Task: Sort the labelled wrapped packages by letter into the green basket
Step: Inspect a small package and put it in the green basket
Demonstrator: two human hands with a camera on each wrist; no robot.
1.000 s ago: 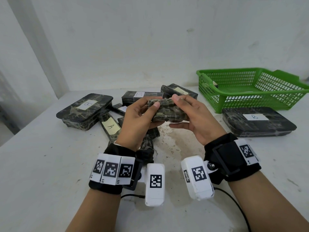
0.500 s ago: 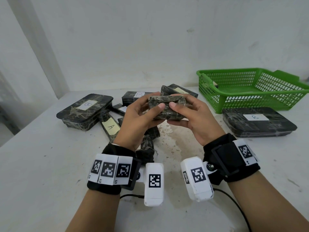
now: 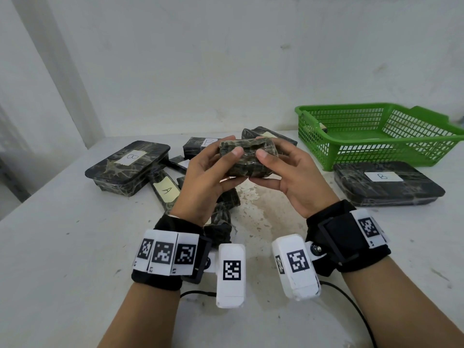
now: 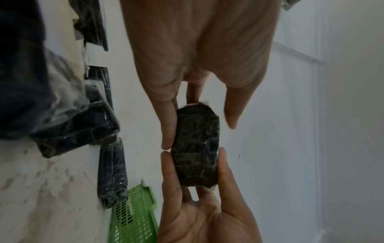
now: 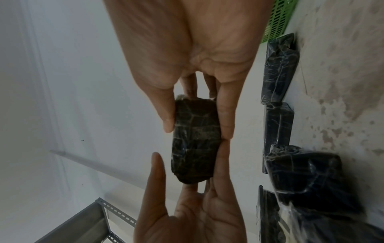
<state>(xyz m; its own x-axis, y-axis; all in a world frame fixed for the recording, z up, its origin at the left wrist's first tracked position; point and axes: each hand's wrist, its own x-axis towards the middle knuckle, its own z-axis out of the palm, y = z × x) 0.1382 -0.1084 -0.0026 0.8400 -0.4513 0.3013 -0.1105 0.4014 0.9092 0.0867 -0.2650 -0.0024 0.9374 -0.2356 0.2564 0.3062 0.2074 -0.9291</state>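
Pinching a small package (image 3: 247, 156) end to end: thumbs (image 3: 236, 153) flat on the near face and almost touching, other fingers curled behind, with the left hand (image 3: 206, 179) on one end and the right hand (image 3: 293, 182) on the other. Holding it in the air above the table (image 3: 75, 247), in front of the pile and well left of the basket (image 3: 376, 153). Lifted a little and rolled over the last second, from a lower, tilted hold to a broad face turned toward the head camera. Probably hunting for the letter, so not yet ready to sort. No label to be seen on any face shown, in head or wrist views. Readable elsewhere: "B" on the right pack (image 3: 382, 176) just in front of the basket, "B" on the left pack (image 3: 130, 156), "A" on the strip (image 3: 165, 189) beside it, and a partial mark, perhaps "B", on the box (image 3: 200, 144) behind the left hand. No brands anywhere; only square coded tags on the wrist bands (image 3: 165, 254).
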